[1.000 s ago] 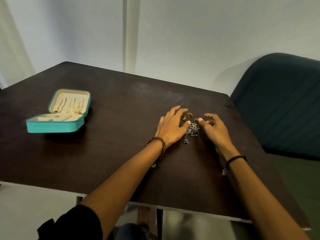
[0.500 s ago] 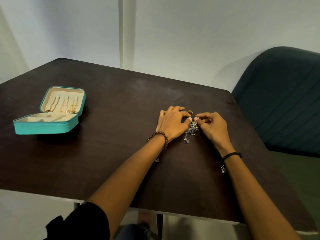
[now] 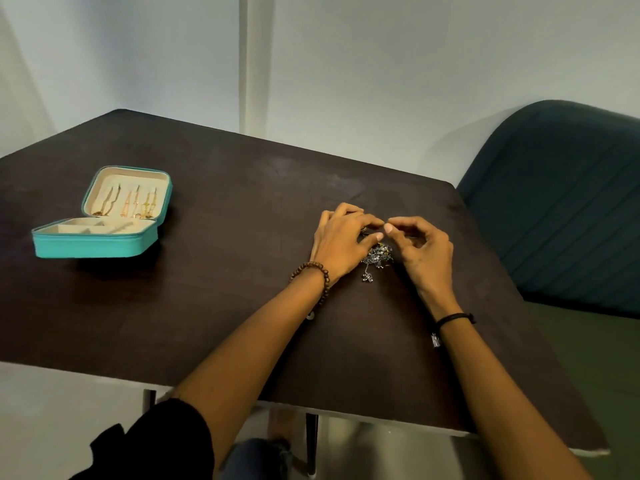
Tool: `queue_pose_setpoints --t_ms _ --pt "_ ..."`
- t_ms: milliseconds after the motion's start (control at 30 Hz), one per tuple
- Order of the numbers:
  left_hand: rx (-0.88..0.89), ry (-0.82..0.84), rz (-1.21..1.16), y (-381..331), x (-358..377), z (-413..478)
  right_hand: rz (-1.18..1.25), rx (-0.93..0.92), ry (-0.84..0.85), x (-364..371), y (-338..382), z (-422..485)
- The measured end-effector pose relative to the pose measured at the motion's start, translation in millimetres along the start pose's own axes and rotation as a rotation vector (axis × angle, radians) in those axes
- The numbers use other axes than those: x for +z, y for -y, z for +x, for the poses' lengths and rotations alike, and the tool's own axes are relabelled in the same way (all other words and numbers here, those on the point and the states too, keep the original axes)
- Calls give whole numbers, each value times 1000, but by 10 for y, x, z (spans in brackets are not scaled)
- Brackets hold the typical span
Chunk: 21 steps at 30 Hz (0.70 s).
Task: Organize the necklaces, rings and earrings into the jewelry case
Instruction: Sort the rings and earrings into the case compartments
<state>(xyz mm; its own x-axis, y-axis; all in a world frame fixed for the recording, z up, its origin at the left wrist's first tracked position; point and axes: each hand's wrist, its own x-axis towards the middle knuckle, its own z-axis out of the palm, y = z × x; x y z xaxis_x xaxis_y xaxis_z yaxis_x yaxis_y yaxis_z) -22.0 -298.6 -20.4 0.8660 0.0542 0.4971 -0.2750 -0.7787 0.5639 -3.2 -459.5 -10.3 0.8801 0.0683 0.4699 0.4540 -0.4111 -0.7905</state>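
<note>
One teal jewelry case (image 3: 93, 242) sits open on the left side of the desk (image 3: 225, 271), gold pieces (image 3: 133, 204) in its lid. Well to the right, the left hand (image 3: 341, 244) curls its fingers (image 3: 363, 219) over a tangled jewelry pile (image 3: 379, 256), and the right hand (image 3: 424, 252) curls in too, fingertips nearly meeting. Can't tell what's pinched.

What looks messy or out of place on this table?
The silver jewelry sits in one tangled heap on the table, between the left hand and the right hand. It lies well apart from the open case at the left, where gold pieces hang tidily in the lid.
</note>
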Motion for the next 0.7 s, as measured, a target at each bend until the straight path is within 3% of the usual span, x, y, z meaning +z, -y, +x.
queue_pose_setpoints --t_ms 333,700 --pt "-17 -51 -40 -98 -240 -96 74 -18 59 -37 292 -186" --pt "39 -166 98 13 -1178 -577 211 -31 199 238 980 -377"
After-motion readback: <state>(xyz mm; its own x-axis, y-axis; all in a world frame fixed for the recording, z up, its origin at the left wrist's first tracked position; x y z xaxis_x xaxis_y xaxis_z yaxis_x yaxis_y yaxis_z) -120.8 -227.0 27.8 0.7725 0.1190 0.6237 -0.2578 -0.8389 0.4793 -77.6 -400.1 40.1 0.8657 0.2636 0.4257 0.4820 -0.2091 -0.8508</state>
